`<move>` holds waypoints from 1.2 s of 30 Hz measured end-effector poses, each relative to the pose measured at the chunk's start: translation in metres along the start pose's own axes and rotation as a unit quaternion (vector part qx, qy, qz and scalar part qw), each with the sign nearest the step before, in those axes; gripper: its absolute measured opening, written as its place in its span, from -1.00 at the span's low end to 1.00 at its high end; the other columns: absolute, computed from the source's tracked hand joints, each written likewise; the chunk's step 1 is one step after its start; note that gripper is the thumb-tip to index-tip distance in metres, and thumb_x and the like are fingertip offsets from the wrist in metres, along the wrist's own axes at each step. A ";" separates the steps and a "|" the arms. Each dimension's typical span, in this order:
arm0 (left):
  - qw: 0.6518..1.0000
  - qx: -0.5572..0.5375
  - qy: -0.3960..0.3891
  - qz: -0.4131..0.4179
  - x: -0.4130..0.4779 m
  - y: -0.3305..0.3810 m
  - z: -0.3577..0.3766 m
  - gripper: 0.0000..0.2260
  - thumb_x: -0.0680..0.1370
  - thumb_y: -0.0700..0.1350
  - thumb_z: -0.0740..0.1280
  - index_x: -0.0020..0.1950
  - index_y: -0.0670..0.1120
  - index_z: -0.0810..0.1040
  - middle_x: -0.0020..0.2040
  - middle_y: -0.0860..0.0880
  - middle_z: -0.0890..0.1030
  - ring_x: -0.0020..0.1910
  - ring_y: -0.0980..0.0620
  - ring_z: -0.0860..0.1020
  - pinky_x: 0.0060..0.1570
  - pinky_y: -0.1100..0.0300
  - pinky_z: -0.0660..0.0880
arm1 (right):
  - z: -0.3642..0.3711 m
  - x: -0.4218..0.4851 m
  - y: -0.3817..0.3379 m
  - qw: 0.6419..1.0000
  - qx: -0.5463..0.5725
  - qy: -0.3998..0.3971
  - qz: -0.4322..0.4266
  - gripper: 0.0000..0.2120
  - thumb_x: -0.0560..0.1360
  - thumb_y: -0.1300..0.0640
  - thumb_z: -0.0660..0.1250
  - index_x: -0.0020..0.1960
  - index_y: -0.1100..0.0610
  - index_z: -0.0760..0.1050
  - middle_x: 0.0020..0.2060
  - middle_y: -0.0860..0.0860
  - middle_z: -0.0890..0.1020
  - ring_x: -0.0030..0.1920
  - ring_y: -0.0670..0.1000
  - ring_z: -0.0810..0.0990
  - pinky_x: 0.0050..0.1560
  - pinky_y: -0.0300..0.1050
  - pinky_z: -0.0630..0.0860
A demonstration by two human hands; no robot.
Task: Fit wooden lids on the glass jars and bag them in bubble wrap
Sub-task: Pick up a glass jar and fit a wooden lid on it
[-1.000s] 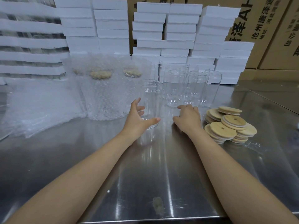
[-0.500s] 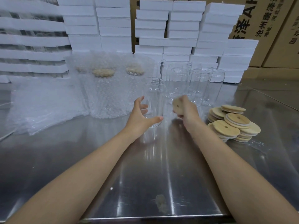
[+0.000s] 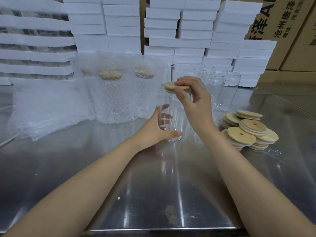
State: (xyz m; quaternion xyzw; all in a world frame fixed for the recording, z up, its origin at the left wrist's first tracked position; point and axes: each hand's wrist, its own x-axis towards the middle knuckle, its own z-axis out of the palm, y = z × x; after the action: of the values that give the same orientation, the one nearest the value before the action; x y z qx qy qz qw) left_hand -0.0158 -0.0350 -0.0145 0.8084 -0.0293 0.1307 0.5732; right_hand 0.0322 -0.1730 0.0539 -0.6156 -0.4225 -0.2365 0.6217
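In the head view the glass jar (image 3: 174,108) is standing upright on the bench (image 3: 119,185), its long axis running vertical and its mouth facing up. The left hand (image 3: 153,130) is closing its grip round the jar's lower part, the thumb crossing the front and the fingers showing through the glass on the far side. The right hand (image 3: 195,103) is pinching a wooden lid (image 3: 169,86) in its grip at the jar's mouth, the disc lying almost flat. Its fingers are covering the lid's right half, and the clear rim is blending into the empty jars (image 3: 213,86) behind the jar, so I cannot tell whether the lid is touching the rim. Right of the jar a heap of lids (image 3: 248,132) is lying. Left of the jar, bagged jars (image 3: 112,96) are standing, their lids blurring through the bubble wrap.
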 end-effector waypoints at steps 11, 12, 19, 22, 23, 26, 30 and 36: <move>1.000 0.003 -0.005 0.003 -0.001 -0.001 0.001 -0.11 0.23 0.17 0.59 0.39 0.28 0.12 0.23 0.16 0.47 0.20 0.32 0.47 0.17 0.26 0.47 | 0.013 -0.008 0.011 0.997 -0.029 -0.001 -0.072 -0.80 0.61 0.32 0.20 0.10 0.14 0.55 0.05 0.13 0.45 0.12 -0.30 0.47 0.13 -0.35 0.48; 1.000 0.004 -0.003 0.002 -0.001 -0.002 0.001 -0.12 0.23 0.16 0.59 0.39 0.29 0.12 0.23 0.16 0.47 0.21 0.32 0.47 0.17 0.26 0.47 | 0.014 -0.010 0.013 0.997 -0.029 0.001 -0.075 -0.81 0.61 0.30 0.20 0.11 0.12 0.53 0.07 0.11 0.44 0.14 -0.31 0.46 0.15 -0.34 0.46; 0.999 0.030 0.011 0.006 -0.003 0.001 0.003 -0.04 0.31 0.19 0.55 0.53 0.09 0.05 0.33 0.08 0.39 0.34 0.16 0.38 0.31 0.08 0.42 | 0.016 -0.011 0.030 0.997 -0.032 -0.014 -0.069 -0.75 0.53 0.08 0.25 0.20 0.03 0.45 0.22 0.00 0.36 0.27 -0.08 0.41 0.21 0.10 0.51; 0.972 0.228 0.033 0.049 -0.007 0.012 -0.007 -0.11 0.35 0.44 0.31 0.51 -0.02 0.18 0.30 0.11 0.39 0.24 0.22 0.39 0.23 0.15 0.42 | 0.011 -0.021 0.039 0.997 -0.039 -0.041 -0.058 -0.49 0.49 0.01 0.33 0.39 -0.06 0.23 0.40 -0.03 0.20 0.40 -0.04 0.34 0.25 -0.01 0.50; 0.946 0.308 0.063 0.079 -0.009 0.016 -0.015 -0.22 0.39 0.46 0.19 0.45 0.00 0.31 0.22 0.14 0.45 0.12 0.24 0.43 0.12 0.18 0.44 | 0.008 -0.025 0.042 0.997 -0.036 -0.054 -0.042 -0.37 0.48 -0.01 0.35 0.45 -0.08 0.13 0.44 -0.03 0.14 0.40 0.00 0.36 0.26 -0.01 0.51; 0.844 0.395 0.247 0.266 -0.013 0.026 -0.042 -0.63 0.55 0.14 0.14 -0.12 -0.08 0.60 -0.21 0.06 0.58 -0.26 0.09 0.53 -0.33 0.12 0.44 | 0.003 -0.033 0.050 0.995 -0.015 -0.094 0.042 -0.14 0.42 -0.11 0.39 0.47 -0.25 -0.15 0.47 -0.10 0.10 0.32 -0.01 0.47 0.28 0.06 0.51; 0.742 0.298 0.552 0.237 -0.015 0.029 -0.091 -0.82 0.55 -0.12 0.18 -0.16 -0.18 0.49 -0.23 -0.08 0.51 -0.24 -0.06 0.47 -0.30 0.12 0.33 | 0.006 -0.034 0.053 0.992 -0.031 -0.111 0.050 -0.06 0.41 -0.14 0.40 0.45 -0.35 -0.26 0.46 -0.10 0.17 0.31 -0.05 0.47 0.30 0.11 0.48; 0.720 0.408 0.548 -0.124 -0.040 -0.017 -0.164 -0.57 0.50 -0.14 0.28 0.36 -0.17 0.38 0.35 -0.14 0.41 0.36 -0.16 0.29 0.22 -0.02 0.21 | 0.016 -0.034 0.051 0.991 -0.038 -0.116 0.045 -0.06 0.38 -0.18 0.41 0.39 -0.50 -0.28 0.44 -0.10 0.19 0.31 -0.07 0.45 0.32 0.08 0.47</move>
State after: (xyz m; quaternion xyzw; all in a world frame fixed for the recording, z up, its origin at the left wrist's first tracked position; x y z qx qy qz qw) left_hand -0.0799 0.1204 0.0109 0.7477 0.4469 0.4775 0.1148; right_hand 0.0523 -0.1587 -0.0046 -0.6805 -0.4547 -0.1512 0.5543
